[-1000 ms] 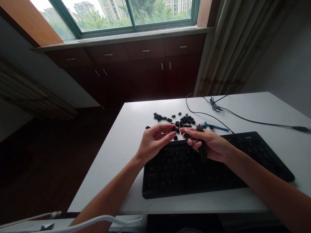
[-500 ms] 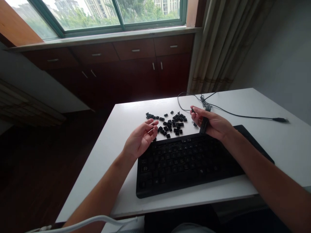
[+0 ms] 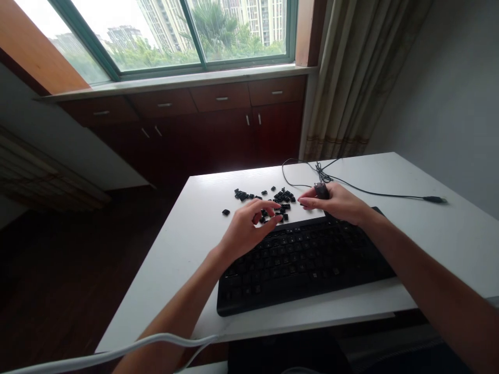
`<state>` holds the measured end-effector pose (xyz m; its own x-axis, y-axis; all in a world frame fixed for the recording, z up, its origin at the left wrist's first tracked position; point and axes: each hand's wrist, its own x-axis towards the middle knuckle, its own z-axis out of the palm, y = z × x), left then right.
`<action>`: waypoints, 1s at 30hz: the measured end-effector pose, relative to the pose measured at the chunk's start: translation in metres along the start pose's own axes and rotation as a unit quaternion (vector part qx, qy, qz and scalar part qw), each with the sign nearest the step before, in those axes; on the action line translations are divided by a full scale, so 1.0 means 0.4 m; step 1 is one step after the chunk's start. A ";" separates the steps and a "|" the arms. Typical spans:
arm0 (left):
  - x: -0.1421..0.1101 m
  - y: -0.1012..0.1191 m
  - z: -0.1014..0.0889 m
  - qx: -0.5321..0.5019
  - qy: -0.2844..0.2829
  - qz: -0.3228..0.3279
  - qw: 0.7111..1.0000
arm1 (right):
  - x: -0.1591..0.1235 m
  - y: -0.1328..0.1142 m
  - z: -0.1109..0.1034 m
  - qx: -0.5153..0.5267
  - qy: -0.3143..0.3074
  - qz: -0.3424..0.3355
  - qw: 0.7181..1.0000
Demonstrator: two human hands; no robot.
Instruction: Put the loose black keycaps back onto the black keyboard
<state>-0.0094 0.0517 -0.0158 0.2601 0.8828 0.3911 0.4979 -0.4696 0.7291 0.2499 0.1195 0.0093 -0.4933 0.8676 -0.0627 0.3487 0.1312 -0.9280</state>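
A black keyboard (image 3: 273, 291) lies across the near part of the white table, several of its key places looking bare. Behind its back edge is a loose scatter of black keycaps (image 3: 286, 197). Over the left part of this pile, my left hand (image 3: 249, 226) hovers with thumb and index finger apart, and nothing shows between them. My right hand (image 3: 343, 203) is closed around a short black bar-shaped tool (image 3: 322, 190) above the keyboard's back right. At its thumb and fingertip sits a small dark piece (image 3: 303, 204), probably a keycap; the fingers partly hide it.
One keycap (image 3: 225, 212) lies apart on the left. A thin black cable (image 3: 374, 192) runs behind my right hand to a plug (image 3: 434, 199) on the right. A white cable (image 3: 156, 338) crosses the lower left over my forearm. Beyond the white table (image 3: 167, 259) are cabinets (image 3: 218, 135).
My left hand has turned over and moved right over the keycaps, uncovering the lone keycap. The tool in my right hand has tilted. The view has shifted up slightly.
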 end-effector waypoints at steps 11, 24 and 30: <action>0.077 0.003 0.114 0.035 0.002 0.127 0.991 | -0.008 0.023 -0.001 0.011 -0.081 -0.047 0.996; 0.047 -0.006 0.111 -0.023 0.002 0.000 1.000 | -0.067 0.017 0.012 -0.178 -0.039 -0.196 0.963; 0.036 -0.001 0.117 -0.105 -0.029 -0.065 0.992 | -0.069 0.034 0.007 -0.186 -0.037 -0.183 0.965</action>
<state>0.0328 0.0650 -0.0368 0.2541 0.9323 0.2573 0.3488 -0.3365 0.8747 0.2660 0.0962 -0.0025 -0.6888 0.6956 0.2042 0.3963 0.5971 -0.6974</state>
